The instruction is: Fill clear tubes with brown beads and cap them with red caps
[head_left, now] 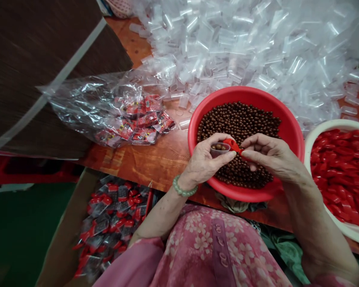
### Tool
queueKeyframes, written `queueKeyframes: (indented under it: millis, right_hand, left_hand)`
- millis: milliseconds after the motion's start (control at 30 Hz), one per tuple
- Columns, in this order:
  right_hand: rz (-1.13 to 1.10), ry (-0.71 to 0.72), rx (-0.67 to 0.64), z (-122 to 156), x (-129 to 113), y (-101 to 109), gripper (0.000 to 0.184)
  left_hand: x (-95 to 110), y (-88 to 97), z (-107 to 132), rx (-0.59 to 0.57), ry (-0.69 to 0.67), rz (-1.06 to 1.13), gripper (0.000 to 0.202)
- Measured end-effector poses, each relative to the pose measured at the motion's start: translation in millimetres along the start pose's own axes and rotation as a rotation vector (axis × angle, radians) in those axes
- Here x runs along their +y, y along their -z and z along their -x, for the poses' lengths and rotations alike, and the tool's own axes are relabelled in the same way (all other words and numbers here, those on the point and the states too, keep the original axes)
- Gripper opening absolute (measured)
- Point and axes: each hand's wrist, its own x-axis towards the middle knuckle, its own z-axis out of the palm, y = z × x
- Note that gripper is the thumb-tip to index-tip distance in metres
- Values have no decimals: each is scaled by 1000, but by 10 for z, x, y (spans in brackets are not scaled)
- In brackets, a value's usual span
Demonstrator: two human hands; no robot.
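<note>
My left hand (200, 164) is closed around a small clear plastic container (220, 152), its open mouth facing up with several brown balls inside. Between the fingertips of my right hand (271, 154) is a red plastic cap (232, 144), which lies right beside the container's rim. My left thumb tip reaches close to the cap; whether it touches cannot be made out. Both hands are over a red basin (296, 147) that holds a mass of shiny brown balls (242, 117).
A heap of clear plastic containers (227, 52) covers the table's back. Red plastic parts (341, 171) fill a white basin (309, 145) at right. On the left lie a clear bag (80, 103) of red packets (146, 121) and a large brown box (48, 48). Below, a carton (64, 223) holds filled red-capped containers (107, 223).
</note>
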Motion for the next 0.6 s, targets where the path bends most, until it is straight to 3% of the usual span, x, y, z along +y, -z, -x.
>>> queueKeyframes:
  millis: [100, 300, 500, 600]
  right_hand:
    - [-6, -2, 53, 79, -4, -34, 38]
    - [-2, 125, 282, 291, 105, -99, 33]
    - [-108, 216, 385, 209, 214, -178, 18]
    - [-14, 242, 346, 156, 248, -188, 15]
  left_hand:
    - [2, -26, 15, 35, 20, -9, 32]
    - [-6, -62, 33, 31, -39, -12, 26]
    - [-34, -87, 39, 49, -92, -34, 25]
    - [-35, -97, 46, 76, -112, -58, 24]
